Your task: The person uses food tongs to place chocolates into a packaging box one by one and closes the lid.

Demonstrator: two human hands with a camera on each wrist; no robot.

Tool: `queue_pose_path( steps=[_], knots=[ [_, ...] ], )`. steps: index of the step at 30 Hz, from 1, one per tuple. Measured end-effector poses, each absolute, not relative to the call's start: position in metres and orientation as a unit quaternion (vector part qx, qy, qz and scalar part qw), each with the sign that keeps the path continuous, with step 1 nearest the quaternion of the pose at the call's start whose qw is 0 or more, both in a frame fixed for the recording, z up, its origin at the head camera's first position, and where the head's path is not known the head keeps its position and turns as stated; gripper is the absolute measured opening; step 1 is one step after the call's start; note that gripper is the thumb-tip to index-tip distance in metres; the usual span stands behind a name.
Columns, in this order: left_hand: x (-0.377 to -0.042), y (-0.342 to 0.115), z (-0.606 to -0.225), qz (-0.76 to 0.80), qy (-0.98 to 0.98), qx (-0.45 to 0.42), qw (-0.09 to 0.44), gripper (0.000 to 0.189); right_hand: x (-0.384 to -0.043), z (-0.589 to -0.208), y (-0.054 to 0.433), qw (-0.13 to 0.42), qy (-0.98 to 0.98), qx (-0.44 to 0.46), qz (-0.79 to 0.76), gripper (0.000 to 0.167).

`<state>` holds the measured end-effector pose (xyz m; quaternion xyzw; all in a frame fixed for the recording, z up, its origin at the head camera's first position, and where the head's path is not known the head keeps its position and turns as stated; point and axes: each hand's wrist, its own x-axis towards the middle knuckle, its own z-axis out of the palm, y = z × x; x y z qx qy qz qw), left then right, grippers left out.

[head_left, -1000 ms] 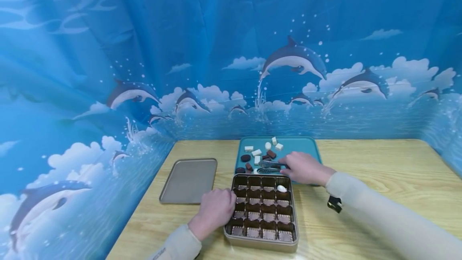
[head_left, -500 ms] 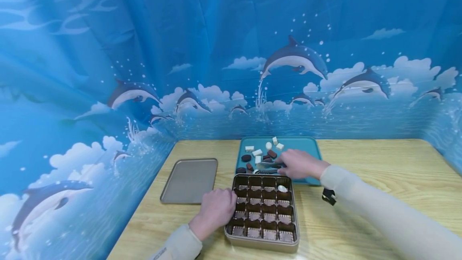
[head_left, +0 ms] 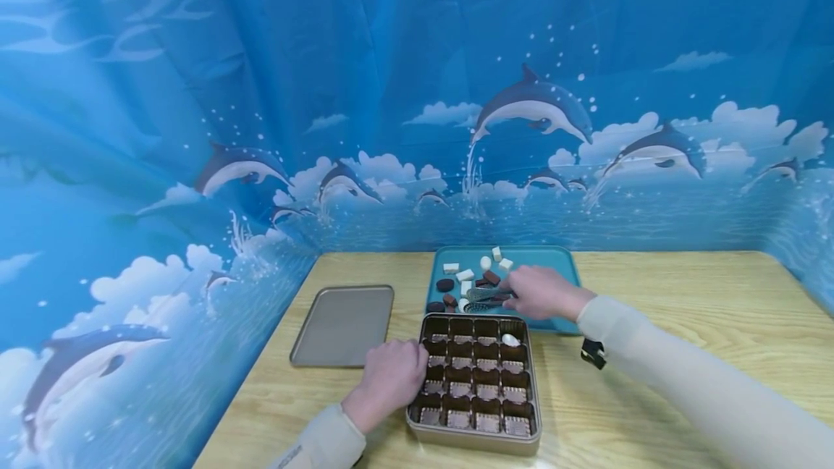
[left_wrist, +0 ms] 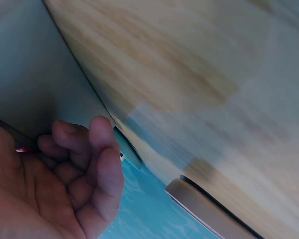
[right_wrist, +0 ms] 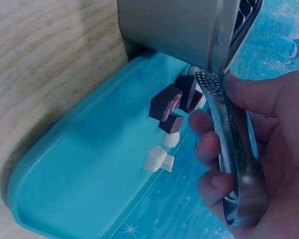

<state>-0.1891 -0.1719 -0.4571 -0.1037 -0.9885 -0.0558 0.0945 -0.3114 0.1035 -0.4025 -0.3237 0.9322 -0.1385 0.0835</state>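
Observation:
My left hand (head_left: pixel 393 375) grips the left rim of a bronze tin (head_left: pixel 476 446); its fingers are curled against the tin's side in the left wrist view. The tin has a brown divided insert (head_left: pixel 472 375), with one white egg-shaped piece (head_left: pixel 511 339) in its far right compartment. My right hand (head_left: pixel 542 291) holds metal tongs (right_wrist: pixel 234 154) over the teal tray (head_left: pixel 550 259) behind the tin. The perforated tongs tips lie close to a white round piece (head_left: pixel 463 305). Whether they touch it cannot be told. Dark chocolate-like pieces (right_wrist: pixel 165 102) and white blocks (head_left: pixel 451 268) lie about the tray.
A flat bronze lid (head_left: pixel 342 326) lies on the wooden table (head_left: pixel 677 310) to the left of the tin. A blue dolphin-printed curtain (head_left: pixel 391 93) hangs right behind the table's far edge. The tin's far wall stands beside the tray's near edge.
My right hand has shifted slightly left and away over the tray, with the tongs still in it. The tongs' arms dip, then stand a little higher. My left hand stays on the tin.

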Motion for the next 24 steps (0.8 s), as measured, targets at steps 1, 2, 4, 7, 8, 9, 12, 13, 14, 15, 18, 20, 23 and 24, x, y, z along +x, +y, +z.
queue_pose_path(
  steps=[1, 2, 4, 7, 8, 9, 12, 13, 14, 15, 18, 20, 23, 24],
  knots=[
    [-0.189, -0.172, -0.457, -0.056, -0.988, -0.104, 0.095, 0.046, -0.311, -0.404, 0.103, 0.087, 0.931, -0.326, -0.138, 0.036],
    [-0.189, -0.172, -0.457, -0.056, -0.988, -0.105, 0.096, 0.045, -0.311, -0.405, 0.103, 0.088, 0.931, -0.328, -0.135, 0.035],
    [-0.188, -0.172, -0.457, -0.057, -0.988, -0.105, 0.096, 0.046, -0.311, -0.408, 0.102, 0.091, 0.929, -0.33, -0.137, 0.034],
    [-0.188, -0.172, -0.456, -0.058, -0.988, -0.104, 0.095, 0.046, -0.312, -0.413, 0.101, 0.089, 0.928, -0.333, -0.143, 0.029],
    [-0.188, -0.172, -0.456, -0.058, -0.988, -0.104, 0.094, 0.046, -0.313, -0.414, 0.101, 0.088, 0.928, -0.333, -0.145, 0.026],
    [-0.188, -0.171, -0.456, -0.059, -0.988, -0.104, 0.094, 0.046, -0.313, -0.414, 0.101, 0.088, 0.927, -0.333, -0.149, 0.025],
    [-0.187, -0.171, -0.455, -0.061, -0.988, -0.105, 0.095, 0.046, -0.314, -0.414, 0.102, 0.078, 0.927, -0.334, -0.153, 0.022],
    [-0.187, -0.171, -0.455, -0.063, -0.988, -0.106, 0.094, 0.046, -0.313, -0.414, 0.103, 0.075, 0.926, -0.335, -0.155, 0.024],
    [-0.186, -0.171, -0.455, -0.064, -0.988, -0.107, 0.095, 0.046, -0.313, -0.414, 0.103, 0.074, 0.927, -0.333, -0.159, 0.025],
    [-0.186, -0.171, -0.455, -0.064, -0.987, -0.109, 0.095, 0.046, -0.313, -0.413, 0.103, 0.072, 0.927, -0.331, -0.16, 0.027],
    [-0.187, -0.171, -0.455, -0.066, -0.987, -0.109, 0.097, 0.046, -0.311, -0.412, 0.102, 0.071, 0.928, -0.328, -0.159, 0.033],
    [-0.187, -0.171, -0.455, -0.065, -0.987, -0.108, 0.096, 0.046, -0.311, -0.411, 0.099, 0.073, 0.93, -0.328, -0.153, 0.032],
    [-0.188, -0.171, -0.455, -0.067, -0.988, -0.105, 0.089, 0.046, -0.31, -0.411, 0.096, 0.063, 0.93, -0.335, -0.14, 0.029],
    [-0.188, -0.171, -0.455, -0.067, -0.988, -0.104, 0.088, 0.046, -0.311, -0.412, 0.094, 0.059, 0.929, -0.34, -0.133, 0.027]
  ],
)
